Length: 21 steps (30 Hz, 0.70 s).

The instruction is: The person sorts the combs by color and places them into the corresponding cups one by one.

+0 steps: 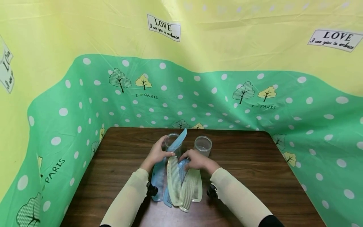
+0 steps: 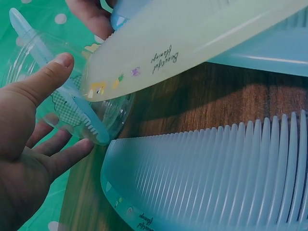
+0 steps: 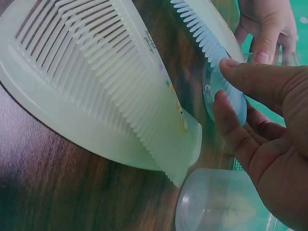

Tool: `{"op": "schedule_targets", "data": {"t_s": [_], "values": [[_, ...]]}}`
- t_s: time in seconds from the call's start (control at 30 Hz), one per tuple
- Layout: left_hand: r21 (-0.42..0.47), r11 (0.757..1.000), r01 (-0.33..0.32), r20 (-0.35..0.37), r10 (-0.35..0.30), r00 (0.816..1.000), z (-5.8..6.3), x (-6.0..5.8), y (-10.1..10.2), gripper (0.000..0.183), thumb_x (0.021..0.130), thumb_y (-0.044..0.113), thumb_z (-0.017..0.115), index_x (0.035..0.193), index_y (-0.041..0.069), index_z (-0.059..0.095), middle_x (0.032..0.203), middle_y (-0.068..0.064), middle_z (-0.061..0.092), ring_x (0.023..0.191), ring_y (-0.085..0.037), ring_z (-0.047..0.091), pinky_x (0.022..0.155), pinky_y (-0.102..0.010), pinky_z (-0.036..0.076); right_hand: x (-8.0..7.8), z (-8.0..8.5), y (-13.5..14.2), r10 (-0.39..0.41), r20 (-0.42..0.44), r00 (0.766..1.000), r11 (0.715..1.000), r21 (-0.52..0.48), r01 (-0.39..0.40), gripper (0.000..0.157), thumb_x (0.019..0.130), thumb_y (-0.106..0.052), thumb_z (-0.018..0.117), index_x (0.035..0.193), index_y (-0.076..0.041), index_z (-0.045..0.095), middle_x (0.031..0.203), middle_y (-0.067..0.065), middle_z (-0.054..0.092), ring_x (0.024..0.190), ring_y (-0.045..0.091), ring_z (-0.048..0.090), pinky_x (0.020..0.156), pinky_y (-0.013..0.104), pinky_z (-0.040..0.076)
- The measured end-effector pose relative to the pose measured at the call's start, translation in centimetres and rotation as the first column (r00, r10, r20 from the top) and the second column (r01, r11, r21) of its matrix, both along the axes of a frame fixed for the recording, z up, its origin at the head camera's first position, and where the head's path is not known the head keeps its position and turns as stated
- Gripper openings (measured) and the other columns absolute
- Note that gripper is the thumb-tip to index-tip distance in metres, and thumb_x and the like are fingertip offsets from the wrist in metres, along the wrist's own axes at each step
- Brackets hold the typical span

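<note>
My left hand [image 1: 157, 153] curves around the left clear cup [image 2: 118, 115], thumb on its near side and fingers along the other. A light-blue comb [image 1: 180, 139] leans inside this cup, its upper end sticking out past the rim. With thumb and index finger, my right hand [image 1: 196, 160] pinches the far end of another blue comb [image 3: 211, 55]. Part of that comb lies under a pale green comb [image 1: 173, 181], whose tip reaches close to my left thumb. A third blue comb [image 1: 158, 183] lies flat on the left.
Two more pale green combs [image 1: 186, 197] overlap at the right of the pile. A second clear cup [image 1: 203, 145] stands just beyond my right hand. The dark wooden table [image 1: 241, 164] ends at a green and yellow printed cloth [image 1: 181, 82] behind.
</note>
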<state>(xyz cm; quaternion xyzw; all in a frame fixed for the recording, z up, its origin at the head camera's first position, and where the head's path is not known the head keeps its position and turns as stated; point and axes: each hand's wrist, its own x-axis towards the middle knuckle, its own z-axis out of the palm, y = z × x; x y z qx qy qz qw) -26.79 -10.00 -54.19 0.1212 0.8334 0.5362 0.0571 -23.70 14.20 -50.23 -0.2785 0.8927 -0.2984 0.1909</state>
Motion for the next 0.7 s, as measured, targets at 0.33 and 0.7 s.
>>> {"op": "schedule_targets", "data": {"t_s": [0.33,0.7], "values": [[0.011,1.000,0.003,0.006,-0.003,1.000,0.0,0.0,-0.1,0.089,0.084,0.017,0.087,0.158,0.015,0.038,0.149,-0.014,0.052,0.137,-0.036,0.051,0.106,-0.057,0.046,0.4,0.8,0.9,-0.091,0.036,0.995,0.993,-0.076,0.093,0.036,0.087,0.000,0.078,0.123,-0.001,0.074,0.122,0.015,0.071,0.095,0.021,0.067,0.071,0.034,0.056],[-0.010,1.000,0.001,0.005,-0.001,1.000,0.1,-0.1,-0.2,0.093,0.083,0.021,0.089,0.159,0.014,0.037,0.151,-0.012,0.051,0.137,-0.034,0.052,0.106,-0.055,0.046,0.6,1.4,1.7,-0.156,0.057,0.986,0.977,-0.137,0.162,0.029,0.091,-0.004,0.076,0.120,-0.010,0.076,0.118,0.011,0.071,0.083,0.014,0.068,0.068,0.031,0.058]]}}
